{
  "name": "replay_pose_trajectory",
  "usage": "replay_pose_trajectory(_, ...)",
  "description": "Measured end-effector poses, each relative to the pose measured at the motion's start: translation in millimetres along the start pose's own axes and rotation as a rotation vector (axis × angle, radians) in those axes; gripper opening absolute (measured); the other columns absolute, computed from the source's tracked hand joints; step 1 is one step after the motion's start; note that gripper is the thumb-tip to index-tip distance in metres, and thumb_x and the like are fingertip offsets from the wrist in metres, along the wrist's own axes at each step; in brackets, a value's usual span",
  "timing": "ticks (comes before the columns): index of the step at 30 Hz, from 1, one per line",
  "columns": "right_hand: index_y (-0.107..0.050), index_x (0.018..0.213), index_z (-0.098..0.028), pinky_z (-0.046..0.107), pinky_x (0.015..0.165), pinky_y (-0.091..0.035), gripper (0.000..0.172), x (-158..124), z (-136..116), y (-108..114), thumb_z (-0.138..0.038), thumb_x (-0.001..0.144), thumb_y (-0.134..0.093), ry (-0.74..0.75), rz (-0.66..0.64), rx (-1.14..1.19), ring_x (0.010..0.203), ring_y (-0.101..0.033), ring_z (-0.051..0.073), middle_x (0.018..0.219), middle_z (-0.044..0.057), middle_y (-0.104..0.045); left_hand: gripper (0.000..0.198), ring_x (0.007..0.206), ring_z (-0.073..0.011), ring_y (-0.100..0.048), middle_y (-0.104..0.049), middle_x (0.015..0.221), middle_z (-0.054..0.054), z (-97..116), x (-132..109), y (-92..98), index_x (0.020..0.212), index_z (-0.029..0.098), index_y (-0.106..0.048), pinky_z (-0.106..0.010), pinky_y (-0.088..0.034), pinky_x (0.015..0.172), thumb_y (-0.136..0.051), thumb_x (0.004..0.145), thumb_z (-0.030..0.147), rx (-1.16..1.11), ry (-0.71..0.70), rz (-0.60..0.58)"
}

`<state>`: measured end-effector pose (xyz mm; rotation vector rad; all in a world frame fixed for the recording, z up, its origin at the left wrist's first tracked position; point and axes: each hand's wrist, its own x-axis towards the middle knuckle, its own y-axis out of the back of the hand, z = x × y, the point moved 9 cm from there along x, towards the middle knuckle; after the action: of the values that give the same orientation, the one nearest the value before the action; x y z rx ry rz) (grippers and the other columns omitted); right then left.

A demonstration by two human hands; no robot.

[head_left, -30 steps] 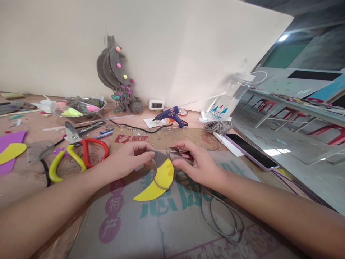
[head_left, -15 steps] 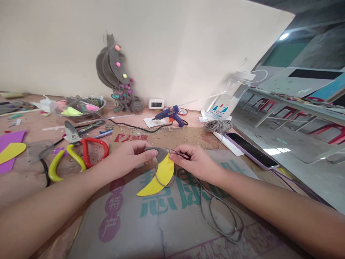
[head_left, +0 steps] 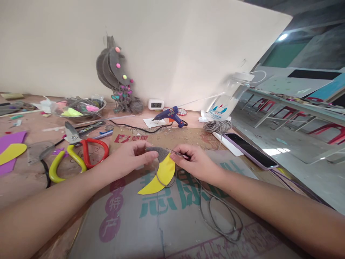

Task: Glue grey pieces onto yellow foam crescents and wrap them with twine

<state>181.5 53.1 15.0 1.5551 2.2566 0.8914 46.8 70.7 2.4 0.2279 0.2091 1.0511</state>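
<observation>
A yellow crescent (head_left: 161,175), seemingly of foam or felt sheet, hangs over the cardboard with its tip down to the left. Grey cord is wound closely round its upper end (head_left: 161,154), and a loose loop crosses its middle. My left hand (head_left: 138,154) pinches that wrapped end between thumb and fingers. In my right hand (head_left: 194,161) is a small, thin, pointed metal tool (head_left: 183,155), whose exact kind I cannot make out. The right fingertips are at the crescent's right edge. Slack cord (head_left: 225,219) lies in loops below the right wrist.
Red-and-yellow-handled shears (head_left: 81,151) lie left. Behind stand a blue glue gun (head_left: 171,116), a white clock (head_left: 156,104), and a decorated grey crescent (head_left: 110,68). A cord ball (head_left: 217,126), bottle (head_left: 225,97) and phone (head_left: 250,150) are right. Cardboard (head_left: 129,230) covers the tabletop.
The crescent's lower tip has shifted slightly up and to the right. Both hands keep nearly the same place and grip.
</observation>
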Motion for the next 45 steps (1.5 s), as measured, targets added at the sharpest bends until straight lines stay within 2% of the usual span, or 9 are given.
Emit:
replay_pose_trajectory(6,-0.057,0.077,-0.015,0.019,0.049,-0.031,0.023,-0.5,-1.1,-4.6,-0.035,0.084,-0.049,0.029,-0.037,-0.015,0.055,-0.038,0.007,0.062,-0.003,-0.045,0.029,0.062,-0.0137,-0.055,-0.060,0.065,-0.002,-1.7,-0.2,-3.1,0.069,0.016,-0.056,-0.024,-0.043,0.057,-0.056,0.075,0.044,0.024,-0.010,-0.027)
replay_pose_trajectory(17,-0.054,0.072,-0.015,0.018,0.046,-0.028,0.021,0.2,-0.9,1.0,-0.033,0.083,-0.049,-0.002,0.026,0.011,0.052,-0.033,0.007,0.059,-0.004,-0.039,0.037,0.065,-0.0140,-0.054,-0.058,0.064,-0.001,3.5,-0.1,-0.7,0.064,0.017,-0.055,-0.025,-0.045,0.067,-0.049,0.078,0.052,0.015,-0.046,-0.019)
replay_pose_trajectory(24,-0.054,0.073,-0.015,0.018,0.047,-0.029,0.021,0.2,-3.3,-0.4,-0.033,0.083,-0.049,0.031,0.011,-0.032,0.052,-0.034,0.007,0.058,-0.004,-0.040,0.030,0.060,-0.0123,-0.050,-0.057,0.065,-0.001,2.2,0.2,-2.1,0.065,0.016,-0.054,-0.024,-0.040,0.058,-0.051,0.078,0.043,0.069,-0.037,-0.026)
replay_pose_trajectory(31,-0.053,0.074,-0.015,0.019,0.048,-0.029,0.020,0.8,-2.7,0.7,-0.031,0.084,-0.048,0.034,0.006,-0.050,0.052,-0.034,0.007,0.059,-0.004,-0.040,0.021,0.063,-0.0128,-0.052,-0.056,0.065,0.000,1.1,0.2,-3.1,0.070,0.017,-0.056,-0.025,-0.041,0.062,-0.053,0.077,0.037,-0.008,-0.012,-0.025)
replay_pose_trajectory(36,-0.054,0.075,-0.015,0.019,0.049,-0.031,0.020,0.4,-2.1,-1.0,-0.031,0.085,-0.047,0.042,-0.008,-0.073,0.053,-0.037,0.007,0.060,-0.004,-0.044,0.027,0.063,-0.0121,-0.050,-0.056,0.067,-0.001,-1.3,-0.7,-3.4,0.069,0.016,-0.055,-0.025,-0.039,0.060,-0.051,0.079,0.041,0.032,-0.014,-0.041)
replay_pose_trajectory(40,-0.053,0.075,-0.016,0.019,0.051,-0.034,0.023,-0.7,-1.5,2.6,-0.036,0.084,-0.050,0.058,0.030,-0.073,0.056,-0.041,0.008,0.062,-0.003,-0.046,0.028,0.061,-0.0114,-0.048,-0.054,0.066,0.000,-2.8,0.2,-4.3,0.069,0.016,-0.053,-0.024,-0.038,0.058,-0.049,0.080,0.041,0.050,-0.018,-0.054)
replay_pose_trajectory(45,-0.057,0.092,-0.016,0.021,0.061,-0.044,0.024,-0.8,-4.2,7.4,-0.037,0.083,-0.052,0.087,0.081,0.002,0.069,-0.054,0.011,0.080,0.002,-0.060,0.028,0.059,-0.0113,-0.049,-0.055,0.066,0.000,-4.2,0.6,-5.2,0.070,0.016,-0.054,-0.024,-0.039,0.056,-0.049,0.080,0.043,0.110,-0.013,-0.056)
